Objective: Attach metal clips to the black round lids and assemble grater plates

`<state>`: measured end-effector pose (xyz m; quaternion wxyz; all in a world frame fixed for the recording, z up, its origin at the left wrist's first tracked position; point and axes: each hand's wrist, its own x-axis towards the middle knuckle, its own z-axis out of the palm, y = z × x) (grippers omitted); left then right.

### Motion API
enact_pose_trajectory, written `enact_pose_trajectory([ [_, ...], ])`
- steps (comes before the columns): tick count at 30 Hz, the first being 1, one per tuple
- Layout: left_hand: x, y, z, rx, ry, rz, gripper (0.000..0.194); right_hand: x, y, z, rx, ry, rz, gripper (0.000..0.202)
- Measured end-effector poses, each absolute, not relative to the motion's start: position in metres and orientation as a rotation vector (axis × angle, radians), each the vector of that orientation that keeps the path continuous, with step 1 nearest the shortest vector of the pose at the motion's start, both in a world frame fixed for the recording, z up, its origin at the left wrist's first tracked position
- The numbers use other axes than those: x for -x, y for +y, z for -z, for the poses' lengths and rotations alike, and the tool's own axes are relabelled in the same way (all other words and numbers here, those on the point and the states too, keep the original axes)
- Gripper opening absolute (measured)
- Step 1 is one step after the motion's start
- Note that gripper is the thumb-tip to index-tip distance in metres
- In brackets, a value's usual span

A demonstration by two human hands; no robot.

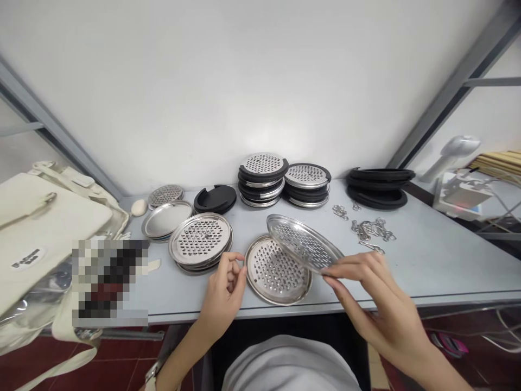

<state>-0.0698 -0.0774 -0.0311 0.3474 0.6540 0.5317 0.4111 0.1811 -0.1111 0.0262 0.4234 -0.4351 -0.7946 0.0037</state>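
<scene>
Tilted in the air, a round metal grater disc (305, 243) is pinched at its lower right edge by my right hand (372, 296). Beneath it, another perforated disc (277, 274) lies face up near the table's front edge. Beside that lower disc's left rim is my left hand (226, 288), its fingers curled and thumb raised, with nothing visible between them; whether it touches the rim is unclear. A stack of similar discs (201, 239) stands just behind and left of my left hand.
Stacks of discs with black rings (262, 179) stand by the wall. Black rings (378, 187) and metal hooks (372, 229) lie at the right. Plain discs (167, 218) sit at the left, near a cream bag (52, 217). A scanner (456, 149) stands far right.
</scene>
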Motion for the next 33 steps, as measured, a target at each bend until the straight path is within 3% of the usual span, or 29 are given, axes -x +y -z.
enact_pose_trajectory([
  [5, 0.071, -0.078, 0.031, -1.647, 1.283, -1.138, 0.052, -0.179, -0.126, -0.029, 0.985, -2.045, -0.162, 0.027],
  [8, 0.074, -0.079, 0.03, -1.66, 1.246, -1.131, 0.063, -0.179, -0.129, -0.036, 0.92, -1.959, -0.354, 0.018],
  [11, 0.078, -0.08, 0.029, -1.723, 1.142, -1.082, 0.046, -0.181, -0.122, -0.036, 0.928, -1.746, -0.545, 0.003],
  [14, 0.08, -0.08, 0.031, -1.71, 1.089, -1.038, 0.023, -0.183, -0.109, -0.026, 1.066, -1.535, -0.816, 0.014],
  [16, 0.08, -0.079, 0.032, -1.624, 1.144, -1.039, 0.018, -0.182, -0.099, -0.019, 1.164, -1.42, -0.975, 0.02],
  [23, 0.077, -0.072, 0.027, -1.65, 1.336, -1.001, 0.042, -0.177, -0.074, -0.002, 1.279, -1.384, -1.052, 0.027],
  [33, 0.073, -0.068, 0.029, -1.754, 1.41, -0.897, 0.038, -0.174, -0.048, 0.019, 1.473, -1.64, -0.714, 0.034],
])
